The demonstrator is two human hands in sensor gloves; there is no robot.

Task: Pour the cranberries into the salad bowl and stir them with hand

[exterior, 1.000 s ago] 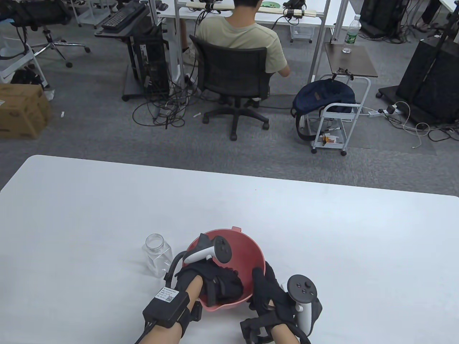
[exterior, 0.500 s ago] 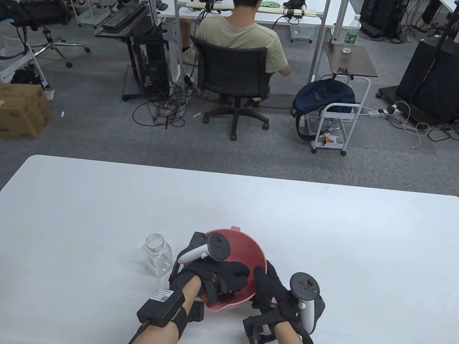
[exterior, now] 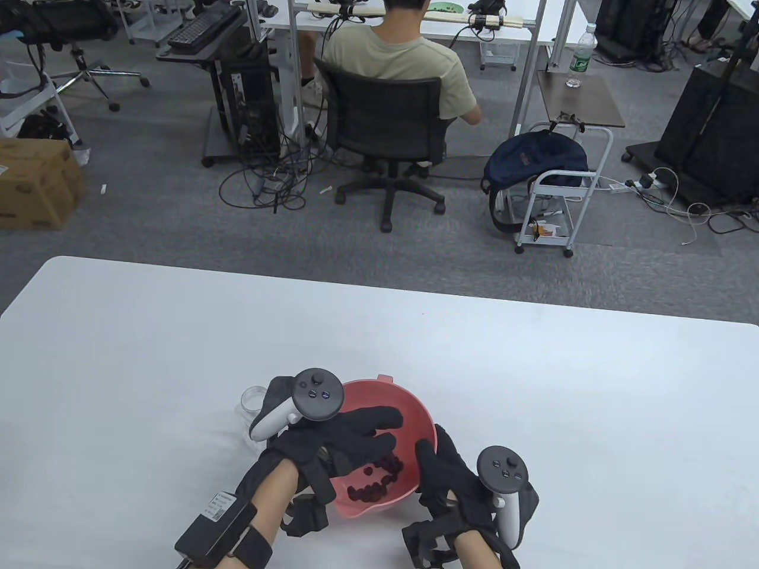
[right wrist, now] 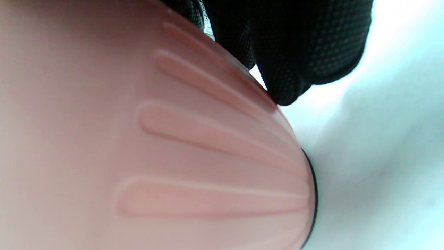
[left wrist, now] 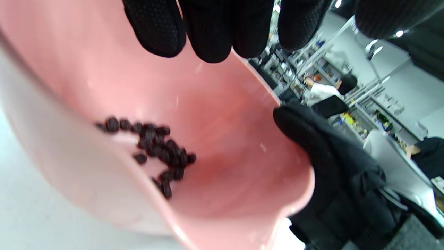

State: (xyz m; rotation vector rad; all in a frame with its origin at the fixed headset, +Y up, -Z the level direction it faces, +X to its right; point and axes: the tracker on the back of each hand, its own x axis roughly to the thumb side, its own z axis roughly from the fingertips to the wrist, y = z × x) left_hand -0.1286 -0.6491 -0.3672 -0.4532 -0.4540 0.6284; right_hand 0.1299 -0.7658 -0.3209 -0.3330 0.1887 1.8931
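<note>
The pink salad bowl (exterior: pixel 415 415) stands near the table's front edge, tipped toward me. Dark cranberries (exterior: pixel 376 479) lie in a loose heap at its low side, also clear in the left wrist view as cranberries (left wrist: pixel 156 149) on the bowl's inner wall (left wrist: pixel 225 114). My left hand (exterior: pixel 364 430) hovers above the bowl with straight fingers (left wrist: pixel 208 31), holding nothing. My right hand (exterior: pixel 440 468) grips the bowl's right rim, thumb (left wrist: pixel 305 135) over the edge and fingers (right wrist: pixel 295 52) against the ribbed outer wall (right wrist: pixel 194 139).
An empty clear plastic jar (exterior: pixel 254 398) stands just left of the bowl, mostly hidden behind my left tracker. The white table (exterior: pixel 533 385) stretches far and to both sides. Beyond it a person sits on an office chair (exterior: pixel 385 127).
My left hand has risen out of the bowl and its fingers have straightened, uncovering the cranberries. The right hand keeps its hold on the rim.
</note>
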